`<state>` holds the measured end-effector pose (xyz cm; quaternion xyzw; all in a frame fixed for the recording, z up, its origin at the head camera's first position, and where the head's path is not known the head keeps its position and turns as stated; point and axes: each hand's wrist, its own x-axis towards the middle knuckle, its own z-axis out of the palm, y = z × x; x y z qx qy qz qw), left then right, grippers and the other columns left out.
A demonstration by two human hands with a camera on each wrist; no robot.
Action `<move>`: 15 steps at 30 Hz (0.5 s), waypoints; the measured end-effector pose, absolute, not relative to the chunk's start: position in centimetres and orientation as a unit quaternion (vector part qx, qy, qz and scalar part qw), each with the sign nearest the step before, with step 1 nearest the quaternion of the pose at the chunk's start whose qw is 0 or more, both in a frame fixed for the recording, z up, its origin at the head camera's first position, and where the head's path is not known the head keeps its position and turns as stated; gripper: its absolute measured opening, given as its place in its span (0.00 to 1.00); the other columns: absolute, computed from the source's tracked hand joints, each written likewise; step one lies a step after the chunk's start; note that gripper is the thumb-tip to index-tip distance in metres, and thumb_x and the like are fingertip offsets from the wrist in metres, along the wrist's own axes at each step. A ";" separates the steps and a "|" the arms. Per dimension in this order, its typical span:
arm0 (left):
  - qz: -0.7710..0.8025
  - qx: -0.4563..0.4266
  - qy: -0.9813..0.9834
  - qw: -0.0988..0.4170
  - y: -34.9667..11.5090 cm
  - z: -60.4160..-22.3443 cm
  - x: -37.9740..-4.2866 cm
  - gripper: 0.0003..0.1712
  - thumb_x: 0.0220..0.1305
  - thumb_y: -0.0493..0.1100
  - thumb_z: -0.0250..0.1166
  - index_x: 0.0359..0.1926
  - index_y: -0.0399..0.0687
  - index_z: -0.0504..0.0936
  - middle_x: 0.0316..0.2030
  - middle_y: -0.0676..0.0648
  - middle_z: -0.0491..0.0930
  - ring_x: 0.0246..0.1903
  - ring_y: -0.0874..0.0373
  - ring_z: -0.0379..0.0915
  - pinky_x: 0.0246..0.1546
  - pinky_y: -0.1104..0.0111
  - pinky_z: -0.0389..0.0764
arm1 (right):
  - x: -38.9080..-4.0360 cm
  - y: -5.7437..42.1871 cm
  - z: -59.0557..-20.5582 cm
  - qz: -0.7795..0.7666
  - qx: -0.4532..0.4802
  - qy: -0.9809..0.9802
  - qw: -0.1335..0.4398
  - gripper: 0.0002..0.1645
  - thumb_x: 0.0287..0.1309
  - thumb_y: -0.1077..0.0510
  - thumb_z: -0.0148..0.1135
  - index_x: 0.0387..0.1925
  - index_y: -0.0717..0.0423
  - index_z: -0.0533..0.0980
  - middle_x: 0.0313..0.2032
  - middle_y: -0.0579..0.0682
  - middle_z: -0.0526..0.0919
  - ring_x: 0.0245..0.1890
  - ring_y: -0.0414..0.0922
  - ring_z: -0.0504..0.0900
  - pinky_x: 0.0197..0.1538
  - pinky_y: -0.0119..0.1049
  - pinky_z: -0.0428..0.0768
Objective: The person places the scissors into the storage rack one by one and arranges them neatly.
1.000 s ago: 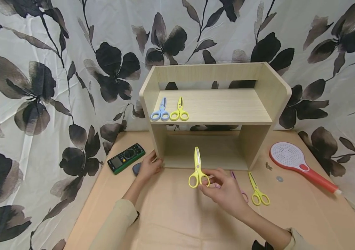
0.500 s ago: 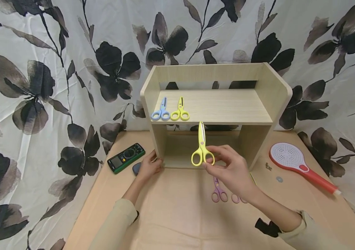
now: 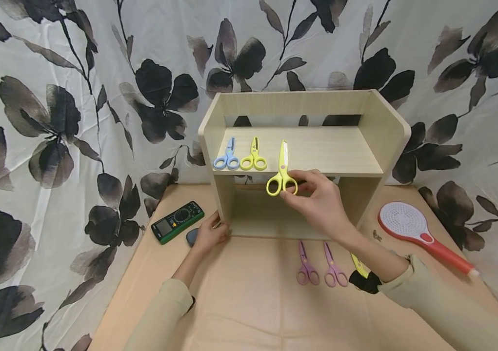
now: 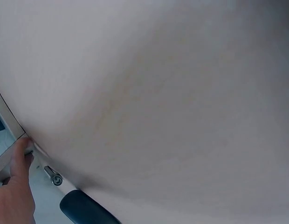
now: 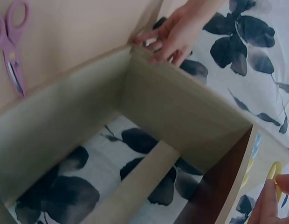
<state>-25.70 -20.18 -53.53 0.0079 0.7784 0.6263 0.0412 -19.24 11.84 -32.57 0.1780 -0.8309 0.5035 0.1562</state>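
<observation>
My right hand (image 3: 319,197) pinches yellow scissors (image 3: 283,163) by one handle loop, blades pointing up, in front of the upper board's front edge in the head view. In the right wrist view only fingertips and part of a yellow loop (image 5: 278,169) show. My left hand (image 3: 210,233) grips the lower left corner of the light wooden shelf (image 3: 314,148); the left wrist view has its fingers (image 4: 19,161) on that corner. Blue scissors (image 3: 230,150) and another yellow pair (image 3: 254,151) lie side by side on the upper board, at the left.
Two purple scissors (image 3: 304,262) lie before the shelf, beside yellow scissors (image 3: 358,264) partly hidden by my right wrist. A green multimeter (image 3: 177,222) and a dark rounded object (image 3: 191,237) are at left. A red-handled paddle with a white perforated head (image 3: 404,217) lies right, near small metal pieces (image 3: 377,236).
My right hand has lifted the yellow scissors from low before the shelf to the height of the upper board. Both purple scissors are now uncovered. My left hand stays at the corner.
</observation>
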 end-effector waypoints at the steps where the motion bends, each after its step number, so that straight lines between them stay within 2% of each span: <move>1: 0.626 0.009 0.779 0.040 -20.2 -53.5 -25.7 0.38 0.76 0.40 0.60 0.81 0.61 0.60 0.77 0.39 0.65 0.62 0.41 0.79 0.53 0.51 0.87 | -19.6 11.8 -32.2 0.499 0.176 -0.834 0.156 0.26 0.58 0.62 0.74 0.59 0.58 0.83 0.50 0.54 0.82 0.45 0.49 0.88 0.38 0.21 0.81; 5: 0.629 0.013 0.776 0.041 -20.1 -53.4 -25.6 0.38 0.76 0.40 0.60 0.82 0.60 0.59 0.77 0.39 0.65 0.63 0.40 0.78 0.54 0.49 0.87 | -21.1 11.5 -31.0 0.476 0.167 -0.848 0.161 0.25 0.60 0.62 0.70 0.60 0.60 0.82 0.52 0.58 0.82 0.45 0.52 0.89 0.35 0.22 0.78; 15: 0.627 0.012 0.777 0.047 -20.1 -53.5 -25.6 0.38 0.77 0.40 0.59 0.82 0.62 0.58 0.78 0.40 0.64 0.66 0.42 0.76 0.54 0.50 0.86 | -23.8 10.9 -29.8 0.455 0.160 -0.861 0.159 0.26 0.59 0.65 0.63 0.60 0.65 0.81 0.51 0.62 0.82 0.44 0.56 0.90 0.33 0.24 0.79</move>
